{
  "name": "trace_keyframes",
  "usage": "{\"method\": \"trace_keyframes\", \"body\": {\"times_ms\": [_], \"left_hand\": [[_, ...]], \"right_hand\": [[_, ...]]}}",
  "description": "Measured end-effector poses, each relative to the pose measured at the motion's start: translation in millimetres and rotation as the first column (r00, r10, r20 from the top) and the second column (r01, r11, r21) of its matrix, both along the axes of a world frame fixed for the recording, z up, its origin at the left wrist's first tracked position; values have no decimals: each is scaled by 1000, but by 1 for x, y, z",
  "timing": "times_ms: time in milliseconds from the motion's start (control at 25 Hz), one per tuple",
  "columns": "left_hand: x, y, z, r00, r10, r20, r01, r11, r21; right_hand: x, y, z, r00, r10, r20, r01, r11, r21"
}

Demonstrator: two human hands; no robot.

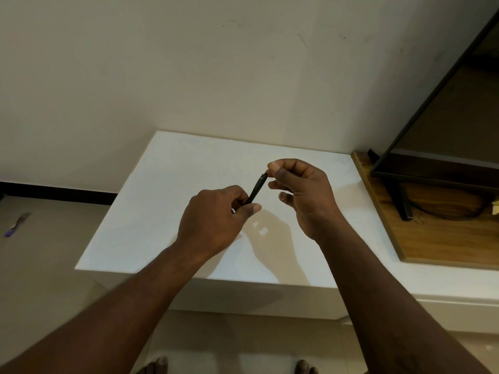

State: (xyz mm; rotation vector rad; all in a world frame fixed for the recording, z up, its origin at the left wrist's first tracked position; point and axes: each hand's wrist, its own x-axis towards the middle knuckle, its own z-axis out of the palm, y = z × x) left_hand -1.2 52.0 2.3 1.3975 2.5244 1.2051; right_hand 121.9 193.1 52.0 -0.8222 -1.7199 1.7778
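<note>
A slim black pen is held slanted in the air above a white tabletop. My left hand grips the pen's lower end between curled fingers and thumb. My right hand pinches its upper tip with thumb and forefinger, the other fingers loosely curled. The part of the pen inside my left fist is hidden.
A plain wall stands behind the table. To the right, a dark flat screen on a stand sits on a wooden board with a cable. A small purple-tipped object lies on the floor at left. My bare feet show below.
</note>
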Motion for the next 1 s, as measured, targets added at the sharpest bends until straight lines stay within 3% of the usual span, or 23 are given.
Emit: {"method": "trace_keyframes", "body": {"times_ms": [1000], "left_hand": [[-1,0,-3,1000,-9,-11,9,1000,2]], "right_hand": [[1,4,-3,1000,24,12,-23,999,-39]]}}
